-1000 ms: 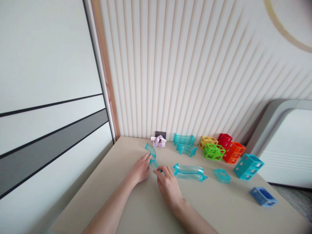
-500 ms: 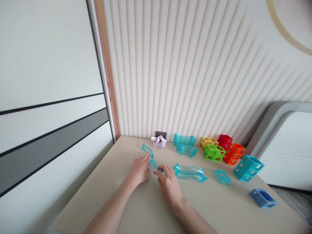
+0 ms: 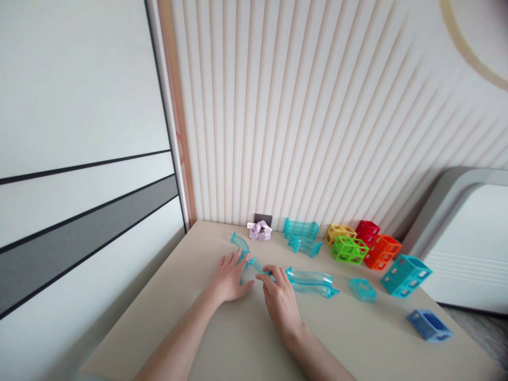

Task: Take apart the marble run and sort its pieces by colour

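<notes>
My left hand (image 3: 228, 278) lies low over the table with fingers spread and thumb stretched out. Its fingertips touch a clear teal curved tube piece (image 3: 240, 242), and more teal plastic shows between its fingers and thumb, mostly hidden. My right hand (image 3: 281, 302) is closed, thumb and fingers pinching a short clear teal tube (image 3: 259, 266) whose flanged end points toward my left hand. Just right of my right fingers lie longer wavy clear teal tubes (image 3: 311, 278), side by side.
Along the wall stand a purple ribbon-like item (image 3: 260, 230), teal tubes (image 3: 302, 228), and yellow (image 3: 340, 233), green (image 3: 350, 250), red (image 3: 367, 231) and orange (image 3: 381, 251) frame blocks. Farther right are a teal ring (image 3: 362, 290), a teal block (image 3: 406, 275) and a blue block (image 3: 430, 324).
My left fingers have spread and the thumb has stretched out. My right hand has shifted slightly right with the short tube, whose flanged end now shows apart from the curved piece.
</notes>
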Demonstrator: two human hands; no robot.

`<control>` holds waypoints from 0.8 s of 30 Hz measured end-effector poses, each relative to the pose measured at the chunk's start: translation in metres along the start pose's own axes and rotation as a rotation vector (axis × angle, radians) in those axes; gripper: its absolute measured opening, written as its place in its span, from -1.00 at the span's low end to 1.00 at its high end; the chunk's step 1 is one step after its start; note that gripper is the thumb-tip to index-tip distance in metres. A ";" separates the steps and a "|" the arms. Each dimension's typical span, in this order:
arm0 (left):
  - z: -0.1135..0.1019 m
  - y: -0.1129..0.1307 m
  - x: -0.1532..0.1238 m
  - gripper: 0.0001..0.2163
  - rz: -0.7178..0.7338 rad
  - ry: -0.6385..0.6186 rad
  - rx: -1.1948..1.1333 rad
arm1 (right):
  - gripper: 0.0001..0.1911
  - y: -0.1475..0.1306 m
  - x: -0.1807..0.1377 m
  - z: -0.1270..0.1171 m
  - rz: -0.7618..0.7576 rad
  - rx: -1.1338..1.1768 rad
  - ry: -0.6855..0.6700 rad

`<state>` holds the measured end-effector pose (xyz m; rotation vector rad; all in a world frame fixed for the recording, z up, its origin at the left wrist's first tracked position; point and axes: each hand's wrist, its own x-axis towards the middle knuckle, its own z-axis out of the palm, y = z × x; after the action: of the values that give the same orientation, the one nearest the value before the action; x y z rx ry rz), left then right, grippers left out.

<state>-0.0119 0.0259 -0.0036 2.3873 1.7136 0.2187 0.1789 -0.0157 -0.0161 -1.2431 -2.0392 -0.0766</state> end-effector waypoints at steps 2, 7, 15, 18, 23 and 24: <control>0.001 0.001 0.000 -0.22 -0.015 -0.019 -0.005 | -0.50 0.002 0.001 -0.001 -0.009 -0.010 0.035; 0.002 0.002 0.000 -0.27 -0.036 0.005 -0.023 | -0.56 0.007 0.002 -0.003 -0.006 -0.001 0.144; -0.003 0.005 0.008 -0.57 -0.094 0.187 -0.025 | -0.59 0.005 0.005 -0.004 0.014 0.113 0.210; -0.004 0.003 0.011 -0.70 -0.172 0.138 0.021 | -0.59 0.003 0.005 -0.003 0.008 0.132 0.216; -0.002 0.002 0.009 -0.73 -0.125 0.075 0.018 | -0.58 0.001 0.005 -0.001 0.009 0.157 0.208; -0.002 0.002 0.009 -0.73 -0.119 0.071 0.017 | -0.58 0.001 0.004 -0.001 0.009 0.158 0.202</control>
<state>-0.0075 0.0339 -0.0006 2.3059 1.8884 0.2744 0.1792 -0.0123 -0.0128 -1.1003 -1.8289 -0.0340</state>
